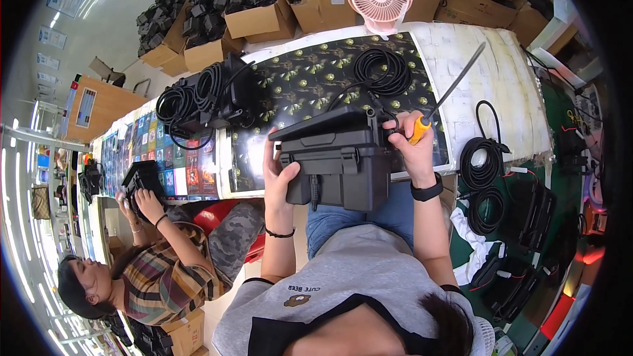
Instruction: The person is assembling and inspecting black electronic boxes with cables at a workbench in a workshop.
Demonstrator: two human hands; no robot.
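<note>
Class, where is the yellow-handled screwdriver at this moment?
In the head view, the yellow-handled screwdriver is right of centre, in the person's right hand, beside the black box; its shaft points up and to the right.

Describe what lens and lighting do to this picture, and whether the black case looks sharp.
Head view: the table appears bowed and black corners frame the image; head view: glare streaks the upper-left wall; head view: the black case looks fairly sharp, its latches distinct.
</note>
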